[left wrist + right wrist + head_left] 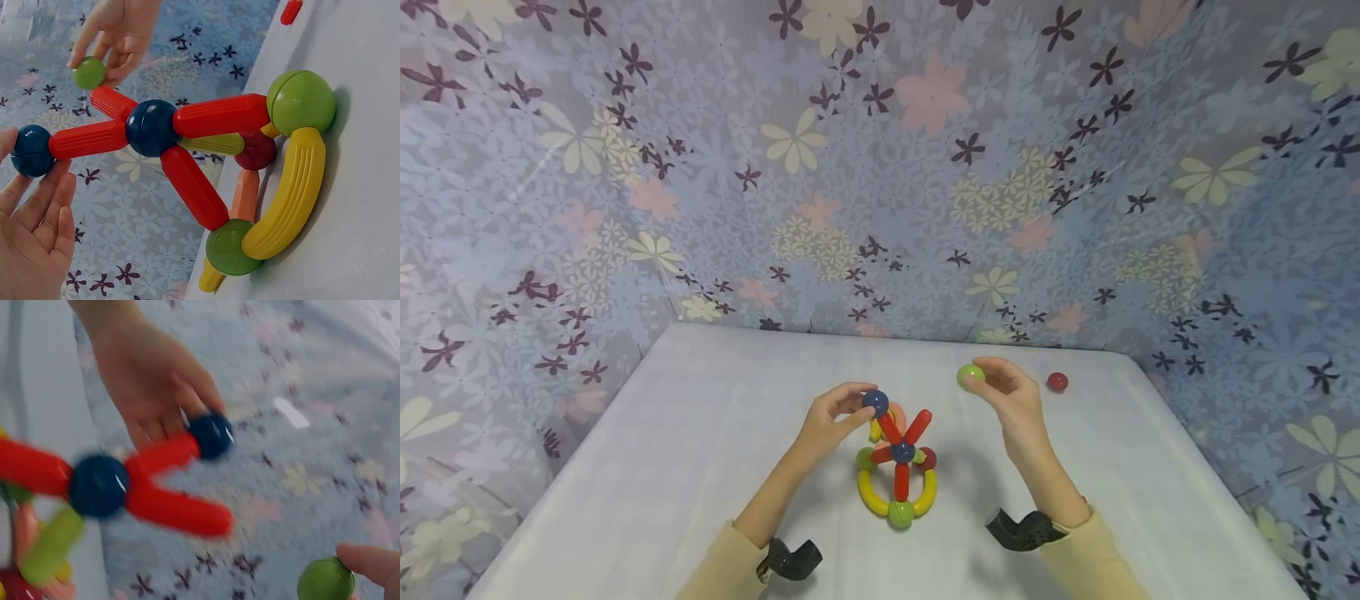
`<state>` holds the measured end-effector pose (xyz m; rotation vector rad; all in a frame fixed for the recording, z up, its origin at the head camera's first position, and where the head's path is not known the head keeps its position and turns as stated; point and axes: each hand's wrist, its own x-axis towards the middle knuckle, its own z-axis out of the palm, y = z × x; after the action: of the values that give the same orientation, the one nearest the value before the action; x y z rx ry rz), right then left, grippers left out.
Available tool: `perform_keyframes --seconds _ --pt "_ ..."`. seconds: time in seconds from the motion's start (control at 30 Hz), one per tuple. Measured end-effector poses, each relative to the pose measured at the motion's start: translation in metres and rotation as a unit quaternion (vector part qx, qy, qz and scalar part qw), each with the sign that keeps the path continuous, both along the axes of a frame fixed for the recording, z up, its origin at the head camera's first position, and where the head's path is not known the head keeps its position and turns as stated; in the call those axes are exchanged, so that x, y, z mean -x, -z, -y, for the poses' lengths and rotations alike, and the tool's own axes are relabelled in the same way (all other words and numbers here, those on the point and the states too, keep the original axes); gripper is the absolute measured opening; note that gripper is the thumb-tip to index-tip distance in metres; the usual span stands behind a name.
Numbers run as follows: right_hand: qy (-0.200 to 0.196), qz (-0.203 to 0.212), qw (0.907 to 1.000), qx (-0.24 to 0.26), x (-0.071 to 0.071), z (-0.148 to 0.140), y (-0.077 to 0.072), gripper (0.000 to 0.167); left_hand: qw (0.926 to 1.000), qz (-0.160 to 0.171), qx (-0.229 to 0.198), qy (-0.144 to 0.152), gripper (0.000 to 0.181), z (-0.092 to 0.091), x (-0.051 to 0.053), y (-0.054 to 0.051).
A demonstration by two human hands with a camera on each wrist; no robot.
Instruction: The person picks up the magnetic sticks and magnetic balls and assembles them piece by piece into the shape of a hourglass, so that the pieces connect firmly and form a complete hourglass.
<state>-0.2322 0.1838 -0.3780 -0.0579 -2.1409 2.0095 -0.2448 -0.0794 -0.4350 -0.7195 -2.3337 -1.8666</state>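
My left hand (823,427) pinches a dark blue ball (876,404) on the upper end of a red rod (87,139). That rod joins a central blue ball (152,128), from which more red rods and a light green rod (215,144) spread. Below, green balls (301,103), a dark red ball (255,149) and curved yellow pieces (290,194) form a ring-like base on the table. One red rod (187,512) points up with a free end. To the right of it, raised above the table, my right hand (1021,408) holds a loose green ball (970,377) in its fingertips.
A red ball (1057,382) lies on the white table (722,400) beyond the right hand. Behind the table hangs a flower-patterned cloth (880,208). Black camera mounts (793,560) sit on both wrists.
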Motion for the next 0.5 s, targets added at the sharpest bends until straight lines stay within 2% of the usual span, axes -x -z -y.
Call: perform_keyframes --seconds 0.13,0.3,0.5 --pt "-0.044 -0.006 0.9978 -0.049 -0.006 0.016 0.007 0.037 1.0 0.003 -0.007 0.001 0.035 -0.001 0.0 -0.001" --pt "-0.066 0.004 0.9966 -0.049 -0.009 0.025 0.015 0.037 1.0 -0.005 -0.005 0.006 0.034 -0.001 0.001 -0.001" --pt "-0.088 0.007 0.9943 -0.059 -0.011 0.03 0.018 0.035 0.9999 -0.012 0.004 0.008 0.035 0.001 0.0 -0.001"
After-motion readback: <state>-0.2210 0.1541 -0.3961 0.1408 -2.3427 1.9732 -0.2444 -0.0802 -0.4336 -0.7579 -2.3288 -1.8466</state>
